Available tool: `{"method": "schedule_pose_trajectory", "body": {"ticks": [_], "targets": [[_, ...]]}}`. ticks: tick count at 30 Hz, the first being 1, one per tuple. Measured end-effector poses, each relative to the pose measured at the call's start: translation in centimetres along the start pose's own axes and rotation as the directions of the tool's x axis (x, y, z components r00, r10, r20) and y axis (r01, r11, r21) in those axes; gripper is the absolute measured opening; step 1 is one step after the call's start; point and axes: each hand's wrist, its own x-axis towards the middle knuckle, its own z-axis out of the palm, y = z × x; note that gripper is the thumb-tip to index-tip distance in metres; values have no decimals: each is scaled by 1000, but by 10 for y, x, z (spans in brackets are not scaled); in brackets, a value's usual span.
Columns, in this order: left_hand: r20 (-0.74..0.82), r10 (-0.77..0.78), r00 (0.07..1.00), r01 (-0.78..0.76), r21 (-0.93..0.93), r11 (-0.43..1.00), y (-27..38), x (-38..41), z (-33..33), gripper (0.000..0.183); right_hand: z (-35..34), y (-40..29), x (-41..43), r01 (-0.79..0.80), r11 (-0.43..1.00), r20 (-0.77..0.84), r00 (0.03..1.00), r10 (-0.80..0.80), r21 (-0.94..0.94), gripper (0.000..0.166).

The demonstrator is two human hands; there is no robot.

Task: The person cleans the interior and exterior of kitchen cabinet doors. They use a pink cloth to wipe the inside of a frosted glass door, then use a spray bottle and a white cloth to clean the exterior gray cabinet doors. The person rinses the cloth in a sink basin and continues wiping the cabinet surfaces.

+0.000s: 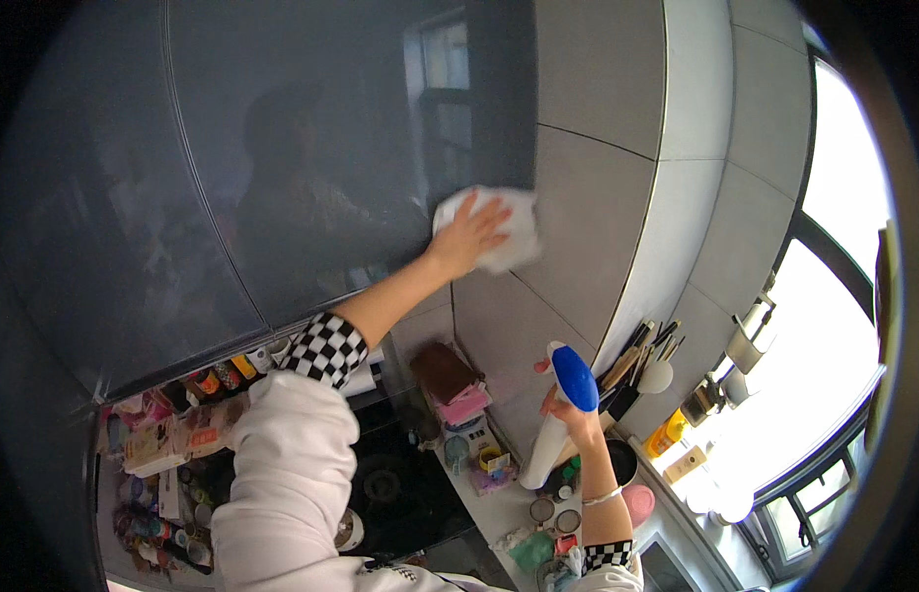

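My left hand [465, 240] lies with spread fingers over a white cloth [520, 237]. It holds the cloth at the lower right corner of a glossy dark grey cabinet door [319, 163], where the door borders the wall tiles [585, 222]. Hand and cloth look slightly blurred. Lower right, my right hand [574, 418] is wrapped around the neck of a white spray bottle [545, 451] with a blue-topped spray head [576, 377]. The bottle is tilted above the counter.
Below is a black cooktop [408, 473]. Jars and packages [156, 444] crowd the left shelf. A brown box [445, 372] stands in the corner. Beside the spray bottle are kitchen utensils [637, 355]; a yellow bottle [664, 434] stands on the sill of the bright window [822, 318].
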Motion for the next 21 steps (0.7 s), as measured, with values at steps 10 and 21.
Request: {"method": "schedule_pose_trajectory", "body": {"ticks": [10,21], "targets": [[-242,-477,845,499,39,865,-162,105,-91,57,-8,20,-40,-73,997,-86,994,73,0,69],[-48,-82,996,76,-108,991,-100,-2,-49,61,-5,-8,-41,-140,982,-48,988,147,131,69]]}}
